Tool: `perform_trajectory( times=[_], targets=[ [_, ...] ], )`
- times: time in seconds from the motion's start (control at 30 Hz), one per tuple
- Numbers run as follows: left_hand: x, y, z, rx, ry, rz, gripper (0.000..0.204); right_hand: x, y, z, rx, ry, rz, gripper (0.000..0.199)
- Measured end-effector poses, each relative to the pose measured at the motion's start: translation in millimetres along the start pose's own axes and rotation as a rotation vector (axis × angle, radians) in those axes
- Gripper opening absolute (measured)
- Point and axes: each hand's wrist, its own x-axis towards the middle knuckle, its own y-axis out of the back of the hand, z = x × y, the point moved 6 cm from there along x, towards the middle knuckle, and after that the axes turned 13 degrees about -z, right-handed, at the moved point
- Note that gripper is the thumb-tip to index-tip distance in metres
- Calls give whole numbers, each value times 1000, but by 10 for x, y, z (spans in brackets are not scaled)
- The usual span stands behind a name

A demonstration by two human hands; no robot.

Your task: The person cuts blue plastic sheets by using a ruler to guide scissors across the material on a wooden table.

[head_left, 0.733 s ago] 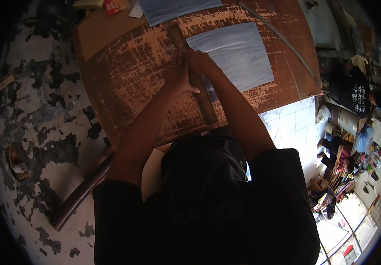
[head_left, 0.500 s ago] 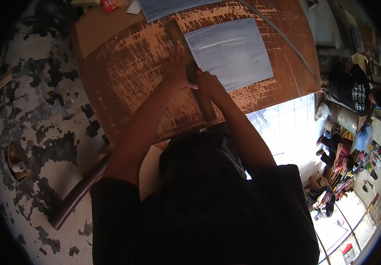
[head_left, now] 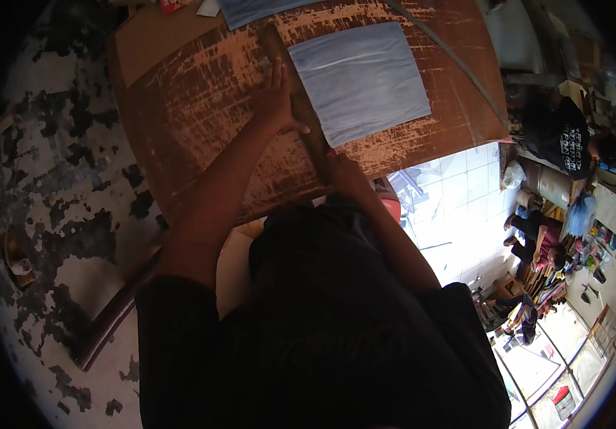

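My left hand (head_left: 274,106) lies flat on a long, dark straight strip (head_left: 296,84), its fingers stretched out and its thumb pointing right. The strip runs along the left edge of a blue-grey rectangular sheet (head_left: 365,82), which lies flat on the worn brown tabletop (head_left: 194,150). Close to the sheet's lower left corner, near the table's front edge, my right hand (head_left: 346,175) is closed around a small red tool (head_left: 331,153). Only its red end shows, so its kind is hidden.
Another blue-grey sheet (head_left: 261,10) and a brown board (head_left: 161,48) lie at the far side. A thin grey strip (head_left: 451,53) crosses the table's right. A dark tube (head_left: 116,314) leans at lower left. Other people (head_left: 569,136) sit or work at the right, among piled goods.
My right hand has slid toward me along the strip, from the middle of the sheet's left edge to its lower corner. My left hand stays pressed on the strip. The view has shifted slightly.
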Motion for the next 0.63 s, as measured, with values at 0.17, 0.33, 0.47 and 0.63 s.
perform_trajectory(
  times=[0.17, 0.33, 0.47, 0.63],
  targets=[
    [48, -84, -51, -84, -90, 92, 174, -226, -271, 130, 21, -3, 44, 24],
    [13, -55, 1, -95, -107, 82, 174, -478, -123, 270, 27, 40, -28, 37],
    [-71, -275, -260, -175, -154, 126, 169, -622, 703, 531, 382, -187, 132, 39],
    [-369, -260, -381, -129, -96, 81, 163, -389, 1260, 1347, 147, -374, 699, 44]
  ],
)
